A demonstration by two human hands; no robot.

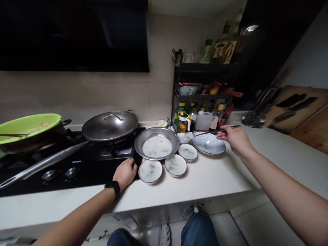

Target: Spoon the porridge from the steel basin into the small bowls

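Observation:
My right hand [234,138] holds a dark-handled spoon [215,132] whose bowl hangs above a small white dish [183,138], close to a blue-striped white plate [208,143]. My left hand [125,173] rests curled at the black glass cooktop's front edge, holding nothing visible. It is nearest to a white bowl [150,171] and a wide steel basin [156,145] of milky liquid. Two more white bowls [175,165] [188,152] hold similar liquid with green bits.
On the cooktop [64,174] stand a lidded wok [110,125] with a long handle and a green plastic basin [29,126] on a pan. A dark rack [202,95] holds bottles and jars. Knives and a cutting board [289,109] lie at the right.

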